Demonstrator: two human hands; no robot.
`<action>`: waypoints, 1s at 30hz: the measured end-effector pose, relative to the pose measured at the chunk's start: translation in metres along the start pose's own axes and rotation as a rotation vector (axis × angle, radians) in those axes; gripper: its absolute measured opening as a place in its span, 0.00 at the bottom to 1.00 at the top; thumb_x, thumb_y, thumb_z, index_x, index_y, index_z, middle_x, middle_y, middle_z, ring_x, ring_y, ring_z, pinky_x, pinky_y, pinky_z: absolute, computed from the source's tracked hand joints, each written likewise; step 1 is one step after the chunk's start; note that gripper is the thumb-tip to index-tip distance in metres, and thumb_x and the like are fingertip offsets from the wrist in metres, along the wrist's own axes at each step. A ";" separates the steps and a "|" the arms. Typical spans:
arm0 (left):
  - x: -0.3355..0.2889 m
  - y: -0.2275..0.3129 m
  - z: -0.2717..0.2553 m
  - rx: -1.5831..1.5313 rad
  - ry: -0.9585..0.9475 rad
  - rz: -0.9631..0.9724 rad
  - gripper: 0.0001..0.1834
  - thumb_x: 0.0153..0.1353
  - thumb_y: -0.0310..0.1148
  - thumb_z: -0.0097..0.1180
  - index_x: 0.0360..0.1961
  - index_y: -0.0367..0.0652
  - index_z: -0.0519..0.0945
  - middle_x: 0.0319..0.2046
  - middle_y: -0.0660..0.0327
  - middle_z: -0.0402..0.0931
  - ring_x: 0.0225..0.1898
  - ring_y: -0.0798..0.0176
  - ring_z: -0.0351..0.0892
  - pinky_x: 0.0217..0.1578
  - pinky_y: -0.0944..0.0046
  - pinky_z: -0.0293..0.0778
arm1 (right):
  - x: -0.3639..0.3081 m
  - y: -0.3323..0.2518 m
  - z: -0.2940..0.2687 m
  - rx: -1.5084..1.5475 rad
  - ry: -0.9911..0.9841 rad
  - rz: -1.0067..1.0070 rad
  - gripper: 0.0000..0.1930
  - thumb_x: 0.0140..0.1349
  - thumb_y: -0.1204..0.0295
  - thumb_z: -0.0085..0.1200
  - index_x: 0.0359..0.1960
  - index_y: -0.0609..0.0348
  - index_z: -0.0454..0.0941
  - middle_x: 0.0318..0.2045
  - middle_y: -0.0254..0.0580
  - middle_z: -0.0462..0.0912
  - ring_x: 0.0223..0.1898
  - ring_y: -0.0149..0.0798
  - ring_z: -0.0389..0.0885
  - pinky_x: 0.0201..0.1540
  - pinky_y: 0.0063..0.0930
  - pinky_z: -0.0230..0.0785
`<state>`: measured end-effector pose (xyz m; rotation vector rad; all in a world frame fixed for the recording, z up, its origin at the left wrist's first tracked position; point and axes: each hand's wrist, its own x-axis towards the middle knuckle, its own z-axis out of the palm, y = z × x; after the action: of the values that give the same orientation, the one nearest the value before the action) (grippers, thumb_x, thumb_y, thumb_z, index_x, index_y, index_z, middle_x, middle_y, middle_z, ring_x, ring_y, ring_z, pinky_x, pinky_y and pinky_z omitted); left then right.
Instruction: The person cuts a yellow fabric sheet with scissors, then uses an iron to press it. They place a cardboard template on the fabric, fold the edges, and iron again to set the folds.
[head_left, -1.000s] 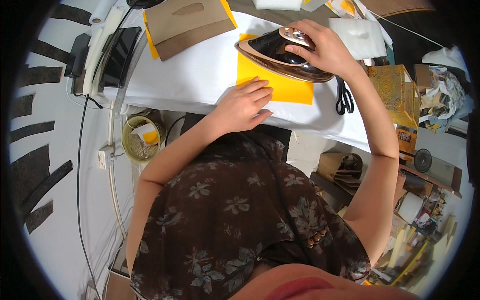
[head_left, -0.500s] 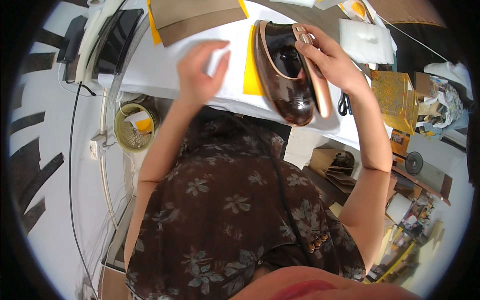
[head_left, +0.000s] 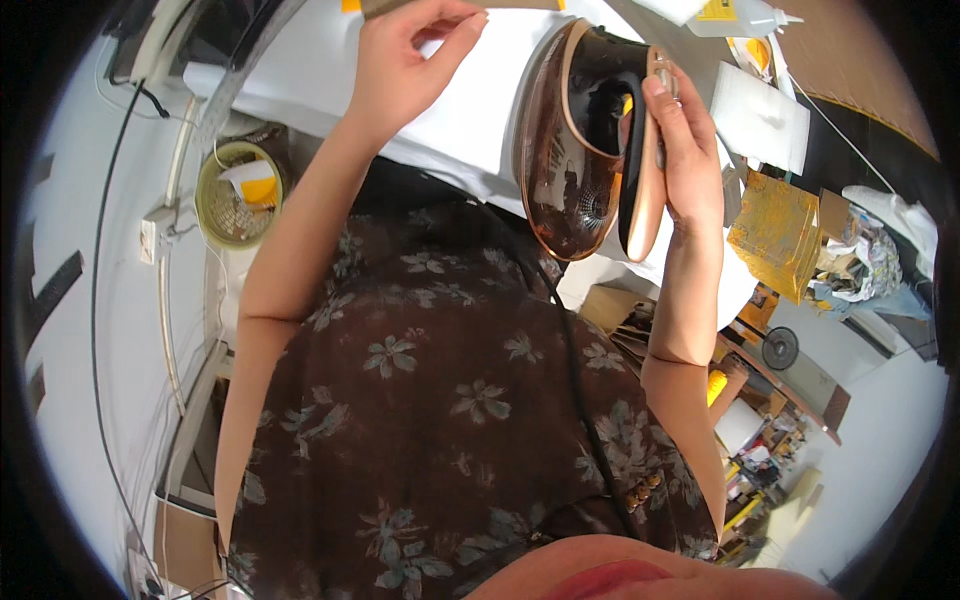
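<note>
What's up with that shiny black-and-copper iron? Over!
Right hand gripping glossy black-and-copper iron by handle. Left hand curled over white cloth. Iron tilted. Possible snag: thin black cord along brown floral garment.

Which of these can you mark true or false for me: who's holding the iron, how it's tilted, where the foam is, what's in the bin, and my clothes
1. The right hand holds the iron at its handle. True.
2. The left hand grips the iron too. False: it is apart from the iron.
3. The iron sits flat on its sole. False: it is tipped sideways, handle toward the right.
4. The white foam block is left of the iron. False: it is to the right.
5. A yellow-and-white scrap is in the bin. True.
6. The dark garment has pale flowers. True.
</note>
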<state>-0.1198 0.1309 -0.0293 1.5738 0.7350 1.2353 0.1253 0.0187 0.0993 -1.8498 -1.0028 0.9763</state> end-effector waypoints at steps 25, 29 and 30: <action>0.003 0.015 0.005 -0.044 0.078 -0.105 0.05 0.66 0.25 0.62 0.36 0.32 0.83 0.30 0.56 0.84 0.34 0.68 0.82 0.38 0.67 0.77 | -0.008 -0.013 0.014 0.030 0.051 0.023 0.23 0.74 0.55 0.55 0.60 0.60 0.76 0.23 0.35 0.81 0.21 0.27 0.80 0.23 0.20 0.75; 0.004 0.013 0.002 0.049 0.026 -0.116 0.07 0.69 0.28 0.61 0.39 0.34 0.84 0.32 0.62 0.85 0.36 0.71 0.82 0.40 0.69 0.77 | -0.002 -0.004 0.005 0.018 0.136 -0.008 0.30 0.74 0.52 0.54 0.68 0.61 0.71 0.42 0.42 0.86 0.37 0.30 0.85 0.40 0.23 0.80; 0.002 0.000 0.001 0.071 -0.003 -0.108 0.08 0.70 0.29 0.61 0.42 0.34 0.85 0.35 0.63 0.86 0.38 0.72 0.83 0.43 0.70 0.78 | 0.002 0.004 -0.008 -0.126 0.048 -0.153 0.32 0.75 0.50 0.51 0.70 0.62 0.69 0.52 0.47 0.84 0.51 0.34 0.84 0.49 0.29 0.79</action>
<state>-0.1187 0.1321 -0.0284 1.5716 0.8587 1.1384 0.1341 0.0173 0.0983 -1.8584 -1.1806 0.7901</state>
